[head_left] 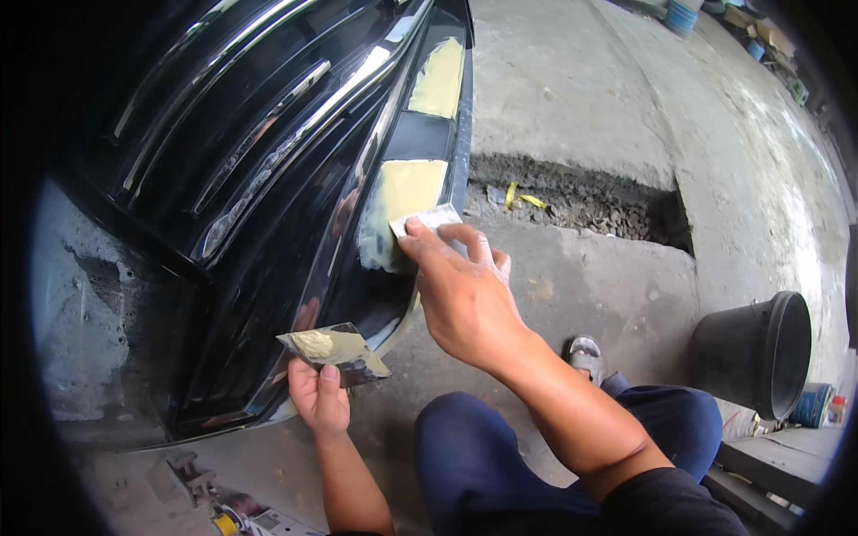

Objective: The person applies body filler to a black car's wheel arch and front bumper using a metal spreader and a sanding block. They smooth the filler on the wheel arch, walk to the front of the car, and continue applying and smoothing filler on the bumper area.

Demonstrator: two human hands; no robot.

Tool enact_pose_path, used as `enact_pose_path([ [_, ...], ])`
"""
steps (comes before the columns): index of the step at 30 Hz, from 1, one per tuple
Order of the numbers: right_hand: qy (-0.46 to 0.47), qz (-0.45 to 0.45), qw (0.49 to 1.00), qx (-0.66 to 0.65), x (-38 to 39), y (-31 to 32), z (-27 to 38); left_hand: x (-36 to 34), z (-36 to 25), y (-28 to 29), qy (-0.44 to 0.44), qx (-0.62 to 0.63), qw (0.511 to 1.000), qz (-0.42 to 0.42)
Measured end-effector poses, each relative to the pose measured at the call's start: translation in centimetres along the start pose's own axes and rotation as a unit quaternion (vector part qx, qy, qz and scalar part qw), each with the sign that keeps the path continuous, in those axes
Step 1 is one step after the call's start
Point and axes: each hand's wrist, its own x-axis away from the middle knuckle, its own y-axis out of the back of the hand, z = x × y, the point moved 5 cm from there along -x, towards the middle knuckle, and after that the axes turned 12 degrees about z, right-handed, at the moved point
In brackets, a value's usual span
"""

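Observation:
Along the right edge of a glossy black car bumper lie two patches of pale yellow filler. My right hand grips a whitish flat spreader, its edge against the nearer filler patch, which thins to smears at its lower left. The farther filler patch sits above it, with bare black between them. Below, my left hand pinches a thin flat plate loaded with a smear of the same yellow filler. The fingers under the spreader are partly hidden.
A rectangular pit with rubble opens in the concrete floor beyond the bumper. At right stand a black bucket and a blue can. My knees are close below my hands. Tools lie at lower left.

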Motion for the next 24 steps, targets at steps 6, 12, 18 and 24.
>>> enact_pose_path([
  [6,-0.025,-0.048,0.998,-0.035,-2.0,3.2,-0.7,0.3,0.1,0.5,-0.005,0.006,1.000,0.008],
  [12,-0.005,-0.036,0.999,-0.005,-2.1,0.6,1.8,-0.2,-0.1,-0.1,0.002,0.013,1.000,0.012],
  [18,-0.016,0.007,1.000,-0.017,-0.6,1.7,1.6,0.3,0.0,0.3,-0.005,0.000,1.000,0.010],
  [24,-0.044,-0.043,0.998,-0.025,-3.1,3.0,1.4,-0.3,-0.3,0.0,-0.019,-0.003,1.000,0.005],
])
